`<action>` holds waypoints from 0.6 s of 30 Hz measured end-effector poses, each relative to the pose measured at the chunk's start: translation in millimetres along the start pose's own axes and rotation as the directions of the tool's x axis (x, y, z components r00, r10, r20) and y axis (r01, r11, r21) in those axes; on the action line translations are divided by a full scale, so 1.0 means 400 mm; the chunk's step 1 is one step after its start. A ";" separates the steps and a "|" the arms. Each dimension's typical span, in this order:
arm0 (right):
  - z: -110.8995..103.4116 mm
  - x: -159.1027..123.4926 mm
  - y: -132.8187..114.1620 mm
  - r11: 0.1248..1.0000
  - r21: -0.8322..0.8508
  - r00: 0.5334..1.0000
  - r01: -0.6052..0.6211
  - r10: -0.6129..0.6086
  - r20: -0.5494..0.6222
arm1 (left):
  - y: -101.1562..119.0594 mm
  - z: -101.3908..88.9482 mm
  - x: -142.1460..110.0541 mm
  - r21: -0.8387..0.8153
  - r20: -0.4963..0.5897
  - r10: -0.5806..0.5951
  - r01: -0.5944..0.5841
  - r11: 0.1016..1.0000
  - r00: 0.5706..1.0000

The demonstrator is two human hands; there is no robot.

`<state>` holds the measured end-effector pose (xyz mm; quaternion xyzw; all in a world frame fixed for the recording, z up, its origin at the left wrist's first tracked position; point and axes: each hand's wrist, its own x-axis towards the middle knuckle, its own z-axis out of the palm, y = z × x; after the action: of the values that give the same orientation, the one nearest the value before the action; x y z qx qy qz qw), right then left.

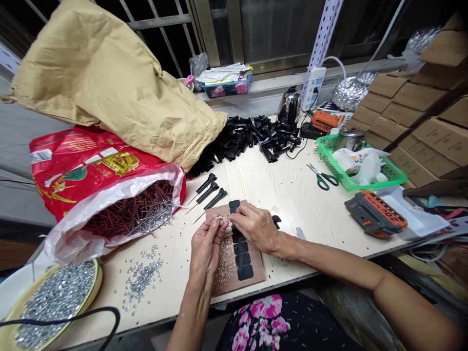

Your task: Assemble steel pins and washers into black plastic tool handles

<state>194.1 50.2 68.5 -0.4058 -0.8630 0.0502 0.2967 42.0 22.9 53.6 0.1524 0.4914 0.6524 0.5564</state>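
My left hand (207,243) is pinched on a small, thin, silvery piece (222,218) whose kind is too small to make out. At the other end of that piece the fingertips of my right hand (256,225) are closed, and what they hold is hidden. Both hands meet above a brown board (223,282) strewn with pale crumbs. A column of black rounded patches (242,260) runs down the board under my right hand. Left of the hands, three black plastic parts (208,189) with thin metal rods lie side by side. Small shiny metal beads (144,278) are scattered nearby.
A red bag (106,170) of reddish-brown rods and a yellow bowl (97,278) of metal pieces stand left. Black parts (256,134) spill beside a large paper sack (109,83). Scissors (323,178), a green basket (387,180), a battery (376,213) and cartons (431,141) are right.
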 end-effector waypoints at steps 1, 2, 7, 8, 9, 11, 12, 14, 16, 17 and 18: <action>0.000 -0.001 0.000 1.000 0.005 1.000 -0.011 0.011 0.002 | 0.000 0.002 0.000 0.002 0.002 0.005 -0.005 1.000 1.000; 0.000 -0.003 -0.001 1.000 0.016 1.000 -0.022 0.022 0.006 | 0.000 0.004 0.001 0.005 0.002 0.010 -0.010 1.000 1.000; -0.001 -0.014 -0.008 0.988 0.116 0.994 -0.105 0.099 0.050 | -0.004 0.015 -0.007 0.043 0.009 0.082 -0.082 0.996 0.997; -0.002 -0.016 -0.011 0.985 0.126 0.992 -0.121 0.115 0.060 | -0.005 0.016 -0.011 0.083 0.013 0.117 -0.118 0.990 0.993; -0.003 -0.018 -0.014 0.983 0.126 0.990 -0.135 0.128 0.067 | -0.006 0.016 -0.016 0.136 0.020 0.156 -0.157 0.978 0.988; -0.007 -0.021 -0.022 0.982 0.109 0.987 -0.154 0.147 0.071 | -0.007 0.013 -0.026 0.240 0.042 0.218 -0.222 0.945 0.975; -0.009 -0.023 -0.026 0.983 0.097 0.986 -0.158 0.152 0.073 | -0.007 0.010 -0.030 0.270 0.056 0.231 -0.237 0.933 0.971; -0.015 -0.028 -0.032 0.986 0.077 0.988 -0.146 0.141 0.070 | -0.002 0.004 -0.036 0.266 0.081 0.214 -0.227 0.937 0.974; -0.018 -0.034 -0.036 0.991 0.058 0.992 -0.117 0.114 0.055 | 0.006 0.000 -0.040 0.230 0.095 0.161 -0.179 0.956 0.982; -0.018 -0.038 -0.037 0.994 0.045 0.994 -0.102 0.100 0.042 | 0.009 -0.001 -0.041 0.219 0.102 0.130 -0.150 0.964 0.986; -0.017 -0.041 -0.036 0.995 0.032 0.996 -0.090 0.090 0.026 | 0.012 -0.002 -0.041 0.213 0.107 0.101 -0.122 0.969 0.989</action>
<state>196.3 27.5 71.1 -0.4387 -0.8465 0.0828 0.2902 44.1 8.7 62.8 0.2712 0.5239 0.6166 0.5214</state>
